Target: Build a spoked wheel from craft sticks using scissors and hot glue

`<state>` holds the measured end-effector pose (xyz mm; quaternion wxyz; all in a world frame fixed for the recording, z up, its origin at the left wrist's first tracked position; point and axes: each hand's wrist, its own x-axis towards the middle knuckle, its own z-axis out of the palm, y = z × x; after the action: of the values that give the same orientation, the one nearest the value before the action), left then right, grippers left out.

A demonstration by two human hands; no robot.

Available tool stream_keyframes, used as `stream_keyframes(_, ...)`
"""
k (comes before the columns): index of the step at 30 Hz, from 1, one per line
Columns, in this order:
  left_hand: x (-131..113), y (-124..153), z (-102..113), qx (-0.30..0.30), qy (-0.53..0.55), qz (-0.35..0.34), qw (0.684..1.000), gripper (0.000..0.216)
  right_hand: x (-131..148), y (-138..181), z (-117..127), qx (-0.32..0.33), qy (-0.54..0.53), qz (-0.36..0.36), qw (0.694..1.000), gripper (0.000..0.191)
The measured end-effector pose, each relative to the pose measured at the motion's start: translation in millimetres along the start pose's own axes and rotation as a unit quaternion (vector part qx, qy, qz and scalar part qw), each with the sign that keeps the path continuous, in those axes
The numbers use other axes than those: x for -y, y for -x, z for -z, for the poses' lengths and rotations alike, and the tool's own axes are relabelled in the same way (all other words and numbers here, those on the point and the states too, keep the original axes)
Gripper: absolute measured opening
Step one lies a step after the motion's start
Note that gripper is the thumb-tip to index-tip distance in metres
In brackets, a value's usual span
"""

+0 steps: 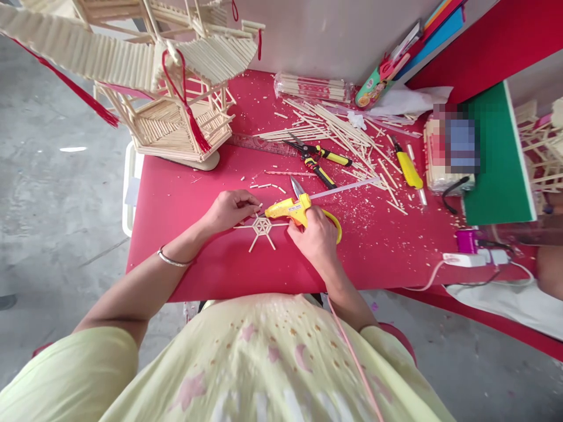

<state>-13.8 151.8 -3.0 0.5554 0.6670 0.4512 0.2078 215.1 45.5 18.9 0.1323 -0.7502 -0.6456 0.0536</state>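
Observation:
My right hand is wrapped round the grip of a yellow hot glue gun, with a clear glue stick poking out of its back. The nozzle points left, close to the fingertips of my left hand, which pinch a short piece of wooden stick. Just below the nozzle lies a small hexagonal web of sticks with spokes reaching outward, flat on the red table. Several short cut pieces are scattered above it. Metal blades show behind the gun.
A wooden stick pavilion with red tassels stands at the back left. Behind my hands are pliers-like cutters, a ruler and loose sticks. A yellow utility knife and a power strip lie right. The gun's cord crosses my shirt.

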Motion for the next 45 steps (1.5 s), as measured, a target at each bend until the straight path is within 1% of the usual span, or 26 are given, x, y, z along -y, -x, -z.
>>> stream_keyframes(4, 1.7, -0.6, 0.5, 0.001, -0.003, -0.003, 1.0, 0.032, 1.2, -0.7, -0.2, -0.014, -0.001, 0.009, 1.0, 0.021)
stream_keyframes(16, 0.2, 0.3, 2.9, 0.005, -0.007, -0.018, 1.0, 0.03, 0.5, -1.2, 0.1, 0.009, -0.002, -0.002, 1.0, 0.022)
stream_keyframes(28, -0.1, 0.3, 3.2, 0.007, -0.013, -0.005, 1.0, 0.031, 0.4, -1.7, -0.5, 0.01, 0.016, 0.0, 1.0, 0.023)
stream_keyframes(45, -1.0, 0.1, 3.0, 0.012, -0.003, 0.0, 1.0, 0.031, -2.4, -1.9, -3.0, -0.001, 0.001, 0.014, 1.0, 0.023)
